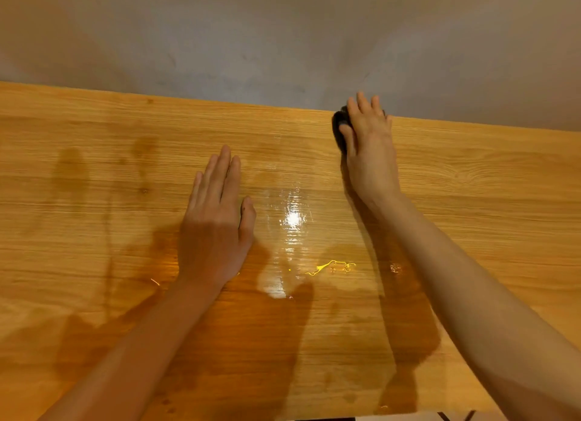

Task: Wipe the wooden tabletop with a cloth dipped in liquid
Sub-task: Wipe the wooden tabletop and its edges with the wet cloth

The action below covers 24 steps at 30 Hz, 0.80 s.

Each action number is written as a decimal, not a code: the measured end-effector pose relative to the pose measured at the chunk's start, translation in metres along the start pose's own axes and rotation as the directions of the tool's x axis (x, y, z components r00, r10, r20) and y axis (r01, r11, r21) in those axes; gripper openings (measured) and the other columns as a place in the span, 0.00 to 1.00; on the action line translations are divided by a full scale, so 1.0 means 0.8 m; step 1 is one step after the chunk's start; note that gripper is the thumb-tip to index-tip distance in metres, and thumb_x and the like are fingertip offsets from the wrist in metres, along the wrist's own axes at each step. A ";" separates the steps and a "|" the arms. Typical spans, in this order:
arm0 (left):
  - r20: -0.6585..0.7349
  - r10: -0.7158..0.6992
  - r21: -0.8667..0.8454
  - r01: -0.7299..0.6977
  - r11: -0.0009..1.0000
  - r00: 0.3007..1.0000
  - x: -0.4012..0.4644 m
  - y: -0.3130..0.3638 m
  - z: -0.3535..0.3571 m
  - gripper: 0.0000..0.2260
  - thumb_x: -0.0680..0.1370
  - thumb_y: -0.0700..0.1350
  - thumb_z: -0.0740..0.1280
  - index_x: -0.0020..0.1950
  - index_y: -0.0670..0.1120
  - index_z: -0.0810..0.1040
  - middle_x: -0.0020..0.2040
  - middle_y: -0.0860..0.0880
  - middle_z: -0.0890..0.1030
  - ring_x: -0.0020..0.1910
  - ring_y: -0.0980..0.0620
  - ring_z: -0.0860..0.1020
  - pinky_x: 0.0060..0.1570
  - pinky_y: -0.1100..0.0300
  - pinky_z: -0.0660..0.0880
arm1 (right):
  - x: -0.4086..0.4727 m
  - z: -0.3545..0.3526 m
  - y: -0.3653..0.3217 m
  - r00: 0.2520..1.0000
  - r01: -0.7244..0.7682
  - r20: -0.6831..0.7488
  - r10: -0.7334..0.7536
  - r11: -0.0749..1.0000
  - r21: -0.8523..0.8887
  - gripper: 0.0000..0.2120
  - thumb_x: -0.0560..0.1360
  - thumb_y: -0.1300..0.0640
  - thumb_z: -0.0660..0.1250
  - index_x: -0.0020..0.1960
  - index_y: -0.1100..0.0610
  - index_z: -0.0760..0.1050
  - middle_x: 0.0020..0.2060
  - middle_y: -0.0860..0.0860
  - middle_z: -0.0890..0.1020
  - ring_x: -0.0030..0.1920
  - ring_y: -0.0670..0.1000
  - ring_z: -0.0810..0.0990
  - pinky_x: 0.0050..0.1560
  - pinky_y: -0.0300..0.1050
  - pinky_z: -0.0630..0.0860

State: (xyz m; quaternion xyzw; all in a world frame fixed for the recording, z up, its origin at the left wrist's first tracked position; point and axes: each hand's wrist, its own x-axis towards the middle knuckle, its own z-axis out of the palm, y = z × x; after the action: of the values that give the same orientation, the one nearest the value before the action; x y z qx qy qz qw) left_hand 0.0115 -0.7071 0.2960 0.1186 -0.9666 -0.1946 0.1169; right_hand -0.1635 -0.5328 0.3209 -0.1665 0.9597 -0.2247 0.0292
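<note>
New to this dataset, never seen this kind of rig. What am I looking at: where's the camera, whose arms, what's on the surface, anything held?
No robot here. One wide-angle camera worn on a person's head looks down at their two bare arms. The left hand lies flat, fingers straight, on a wooden tabletop. The right hand reaches to the far edge and presses a dark cloth, mostly hidden under it. The wood shows a shiny wet patch between the arms and darker damp marks. A grey wall lies behind.
</note>
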 end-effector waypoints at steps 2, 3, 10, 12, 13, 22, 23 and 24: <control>-0.009 0.005 -0.007 -0.005 1.000 1.000 -0.001 0.000 0.001 0.23 0.83 0.42 0.57 0.78 0.36 0.63 0.80 0.40 0.62 0.80 0.44 0.59 0.80 0.50 0.52 | -0.005 0.003 -0.001 0.997 -0.056 -0.044 0.058 0.998 0.027 0.21 0.84 0.56 0.52 0.75 0.59 0.62 0.76 0.56 0.60 0.77 0.57 0.52 0.77 0.55 0.47; -0.011 0.005 -0.010 -0.005 1.000 1.000 -0.001 0.001 0.001 0.23 0.83 0.42 0.57 0.78 0.36 0.63 0.80 0.40 0.62 0.80 0.44 0.59 0.80 0.50 0.52 | -0.032 0.004 -0.004 0.997 -0.044 -0.060 0.046 0.998 0.034 0.21 0.84 0.56 0.52 0.75 0.59 0.62 0.76 0.55 0.60 0.78 0.56 0.51 0.77 0.53 0.46; 0.008 -0.016 -0.006 0.016 1.000 1.000 0.001 0.001 -0.001 0.24 0.83 0.43 0.56 0.79 0.37 0.62 0.81 0.42 0.60 0.81 0.47 0.56 0.81 0.52 0.50 | -0.171 -0.004 -0.002 0.981 0.179 0.076 -0.180 0.984 0.019 0.21 0.83 0.57 0.54 0.75 0.57 0.62 0.76 0.52 0.61 0.78 0.52 0.52 0.77 0.54 0.49; 0.019 -0.032 -0.009 0.032 0.999 0.999 0.001 0.001 -0.001 0.25 0.83 0.44 0.55 0.79 0.38 0.61 0.81 0.43 0.59 0.81 0.48 0.55 0.81 0.55 0.47 | -0.107 -0.001 0.006 0.991 0.131 0.024 -0.130 0.991 -0.023 0.21 0.82 0.58 0.54 0.75 0.57 0.63 0.75 0.54 0.63 0.77 0.55 0.54 0.77 0.54 0.49; 0.019 -0.036 -0.010 0.036 0.999 0.999 0.001 0.001 -0.002 0.25 0.83 0.45 0.55 0.80 0.38 0.61 0.81 0.43 0.59 0.81 0.49 0.55 0.80 0.56 0.47 | -0.071 -0.002 0.008 0.998 0.064 -0.015 -0.064 0.998 -0.022 0.21 0.83 0.58 0.53 0.75 0.57 0.63 0.75 0.55 0.63 0.77 0.57 0.54 0.77 0.55 0.49; 0.060 -0.026 -0.013 0.027 1.000 0.998 0.000 0.000 -0.004 0.25 0.85 0.47 0.53 0.80 0.38 0.58 0.82 0.44 0.57 0.82 0.48 0.53 0.80 0.57 0.45 | -0.143 -0.034 0.055 0.994 0.089 0.060 -0.088 0.996 -0.010 0.21 0.82 0.52 0.55 0.74 0.54 0.65 0.76 0.50 0.62 0.78 0.51 0.52 0.77 0.53 0.48; 0.069 -0.031 -0.011 0.031 0.999 0.997 0.000 0.000 -0.005 0.26 0.84 0.47 0.53 0.81 0.39 0.58 0.82 0.44 0.56 0.82 0.48 0.53 0.80 0.57 0.45 | -0.145 -0.044 0.072 1.000 0.000 0.023 0.000 1.000 0.009 0.21 0.82 0.53 0.55 0.74 0.54 0.65 0.76 0.51 0.62 0.78 0.51 0.52 0.77 0.55 0.49; 0.077 -0.030 -0.006 0.031 1.000 0.997 0.001 0.000 -0.005 0.26 0.84 0.48 0.52 0.81 0.39 0.58 0.82 0.44 0.56 0.82 0.48 0.52 0.80 0.56 0.45 | -0.143 -0.050 0.082 0.993 -0.114 -0.033 0.116 0.993 0.038 0.21 0.82 0.54 0.55 0.74 0.55 0.65 0.76 0.52 0.62 0.78 0.52 0.52 0.77 0.56 0.49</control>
State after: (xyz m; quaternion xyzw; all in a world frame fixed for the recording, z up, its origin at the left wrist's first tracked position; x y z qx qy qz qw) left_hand 0.0123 -0.7090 0.2997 0.1254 -0.9677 -0.2045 0.0773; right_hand -0.0810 -0.4223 0.3257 -0.1063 0.9638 -0.2430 0.0282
